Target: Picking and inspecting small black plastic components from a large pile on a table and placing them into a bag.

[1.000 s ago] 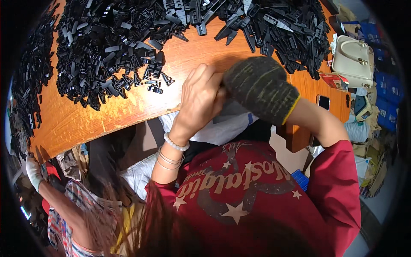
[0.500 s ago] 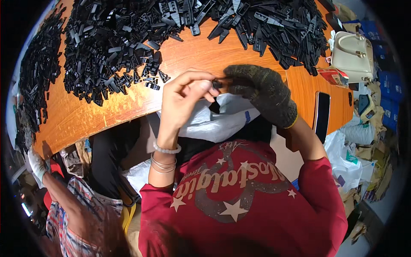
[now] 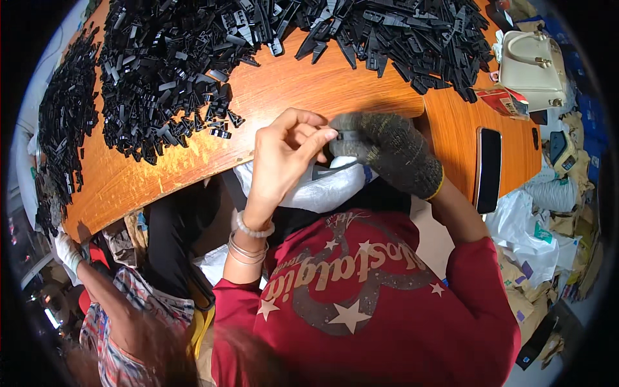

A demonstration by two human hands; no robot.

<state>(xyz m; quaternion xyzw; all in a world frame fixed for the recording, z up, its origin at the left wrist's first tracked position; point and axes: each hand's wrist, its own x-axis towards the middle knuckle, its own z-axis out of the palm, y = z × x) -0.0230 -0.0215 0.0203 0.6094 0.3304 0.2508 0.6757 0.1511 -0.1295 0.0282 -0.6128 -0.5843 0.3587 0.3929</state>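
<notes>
Over the table's front edge, my two hands meet around a small black plastic part [image 3: 348, 135]. My left hand [image 3: 287, 148], bare with bracelets at the wrist, is closed, its thumb and fingertips pinching the part's left end. A dark knitted glove covers my right hand [image 3: 393, 151], whose fingers are wrapped round the same part and hide most of it. Below the hands, a white plastic sack [image 3: 322, 190] lies open at my lap, with dark material near its mouth.
Heaps of small black plastic parts [image 3: 161, 84] and longer wedge-shaped black parts [image 3: 419, 42] cover the far table [image 3: 277, 87]. To the right are a phone [image 3: 488, 171], a red packet [image 3: 505, 102] and a cream handbag [image 3: 532, 71]. Another person's gloved hand [image 3: 66, 250] is at the left edge.
My hands have come closer together, and the gloved one has closed further around the black part. The dark piece hanging below my fingers no longer shows. The view has shifted slightly.
</notes>
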